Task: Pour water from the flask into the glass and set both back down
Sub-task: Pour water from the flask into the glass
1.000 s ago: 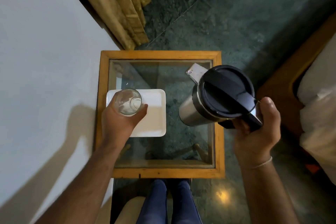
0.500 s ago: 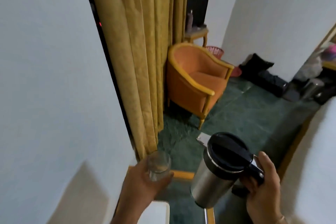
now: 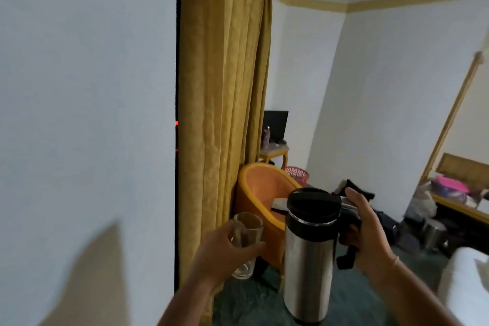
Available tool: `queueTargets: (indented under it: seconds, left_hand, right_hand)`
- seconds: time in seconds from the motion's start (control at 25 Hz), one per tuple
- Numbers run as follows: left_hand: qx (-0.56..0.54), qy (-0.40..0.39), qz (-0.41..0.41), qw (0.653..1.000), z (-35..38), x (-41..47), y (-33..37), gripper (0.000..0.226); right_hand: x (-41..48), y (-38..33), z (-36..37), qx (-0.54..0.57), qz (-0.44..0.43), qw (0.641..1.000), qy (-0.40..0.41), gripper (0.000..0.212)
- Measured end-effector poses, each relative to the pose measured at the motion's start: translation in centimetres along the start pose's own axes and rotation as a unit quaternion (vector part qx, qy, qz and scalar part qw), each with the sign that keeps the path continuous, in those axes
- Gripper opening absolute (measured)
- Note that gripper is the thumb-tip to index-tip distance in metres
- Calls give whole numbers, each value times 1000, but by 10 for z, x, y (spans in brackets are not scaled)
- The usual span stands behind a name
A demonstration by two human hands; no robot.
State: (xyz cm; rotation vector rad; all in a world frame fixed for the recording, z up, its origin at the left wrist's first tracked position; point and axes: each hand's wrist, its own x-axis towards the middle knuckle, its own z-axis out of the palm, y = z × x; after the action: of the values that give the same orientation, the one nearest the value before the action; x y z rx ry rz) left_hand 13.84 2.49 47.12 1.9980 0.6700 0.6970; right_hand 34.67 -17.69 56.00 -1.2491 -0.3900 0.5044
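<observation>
A clear drinking glass (image 3: 247, 233) is held upright in the air by my left hand (image 3: 225, 251), fingers wrapped round its middle; it looks empty. To its right, a steel flask (image 3: 308, 267) with a black lid and black handle hangs upright, my right hand (image 3: 366, 235) gripping the handle with the thumb near the lid lever. Glass and flask are a short gap apart, both at chest height. The table is out of view.
A white wall (image 3: 79, 114) fills the left. A golden curtain (image 3: 225, 114) hangs in the middle. Behind the flask stands an orange armchair (image 3: 262, 193). A small side table (image 3: 275, 152) with a dark screen is farther back. White bedding (image 3: 465, 286) lies at the right.
The view has swung up from the glass-topped table to the room. Both hands have lifted the glass and the flask off the table and hold them upright in the air.
</observation>
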Motion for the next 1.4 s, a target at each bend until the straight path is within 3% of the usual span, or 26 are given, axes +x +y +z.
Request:
queueTargets:
  seconds: [0.28,0.4,0.92,1.08,1.4]
  left_hand:
    - [53,3,41,998,-21,15,56,69]
    - [65,-6,65,996,-29,17,70,78]
    - [46,22,82,995,-37,22,80,61]
    - [30,14,111,993,-42,18,88,40]
    - [19,10,120,993,-45,17,89,40]
  right_hand:
    - [16,-74,20,-134,-1,988,-80,58]
    - [17,-98,32,-169,-6,981,-92,52]
    - [14,-156,75,-347,-40,929,-122,53]
    - [13,-169,83,-366,-49,920,-131,56]
    - [7,-193,103,-434,-56,886,-152,64]
